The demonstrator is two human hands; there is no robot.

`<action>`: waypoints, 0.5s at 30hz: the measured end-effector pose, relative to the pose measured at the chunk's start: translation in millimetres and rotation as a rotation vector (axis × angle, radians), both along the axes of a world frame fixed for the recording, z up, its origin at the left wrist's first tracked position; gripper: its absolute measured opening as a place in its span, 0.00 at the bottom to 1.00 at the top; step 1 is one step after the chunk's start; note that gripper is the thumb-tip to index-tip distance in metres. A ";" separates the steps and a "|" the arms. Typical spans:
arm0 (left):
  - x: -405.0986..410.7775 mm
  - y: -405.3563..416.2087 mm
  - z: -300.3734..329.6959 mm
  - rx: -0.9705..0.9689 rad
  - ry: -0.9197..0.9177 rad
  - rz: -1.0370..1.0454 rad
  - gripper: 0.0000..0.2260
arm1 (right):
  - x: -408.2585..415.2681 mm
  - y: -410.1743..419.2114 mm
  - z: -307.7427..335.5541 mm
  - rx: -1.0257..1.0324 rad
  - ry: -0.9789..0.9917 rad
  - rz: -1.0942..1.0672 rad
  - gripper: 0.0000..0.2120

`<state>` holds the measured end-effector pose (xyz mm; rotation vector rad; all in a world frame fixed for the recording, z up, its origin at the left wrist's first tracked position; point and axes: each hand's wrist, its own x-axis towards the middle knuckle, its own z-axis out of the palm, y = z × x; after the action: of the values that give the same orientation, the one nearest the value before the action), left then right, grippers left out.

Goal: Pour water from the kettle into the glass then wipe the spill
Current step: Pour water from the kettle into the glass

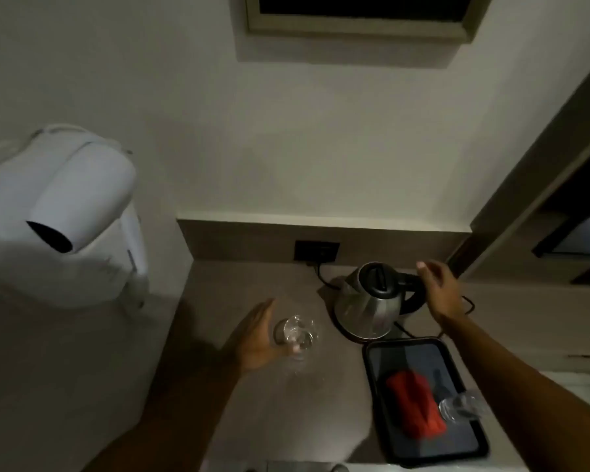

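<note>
A steel kettle (368,304) with a black lid and handle stands on its base at the back of the counter. My right hand (438,289) reaches to the black handle, fingers apart, touching or almost touching it. A clear glass (295,335) stands on the counter left of the kettle. My left hand (256,338) is beside the glass on its left, fingers spread, thumb near the rim; no firm grip shows. A red cloth (414,403) lies folded on a dark tray (474,447).
A second clear glass (458,407) lies on the tray's right side. The kettle's cord runs to a black wall socket (316,251). A white wall-mounted hair dryer (65,212) hangs at the left. A dark cabinet (559,216) stands at the right.
</note>
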<state>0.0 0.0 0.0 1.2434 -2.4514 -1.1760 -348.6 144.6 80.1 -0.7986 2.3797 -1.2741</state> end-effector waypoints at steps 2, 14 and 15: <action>-0.9 7.5 -16.1 0.052 0.019 -0.041 0.56 | -5.5 -4.4 -10.6 0.060 -0.024 0.046 0.26; -30.3 28.5 -62.3 0.167 0.185 0.213 0.44 | -18.4 -28.8 -38.0 -0.012 -0.075 -0.047 0.20; -31.6 27.0 -61.2 0.156 0.185 0.230 0.42 | -15.3 -32.0 -34.6 -0.011 -0.028 -0.018 0.21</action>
<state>-31.6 27.0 -61.2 1.3467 -2.0575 -1.3691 -363.9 112.6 45.5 -0.7589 2.3650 -1.2985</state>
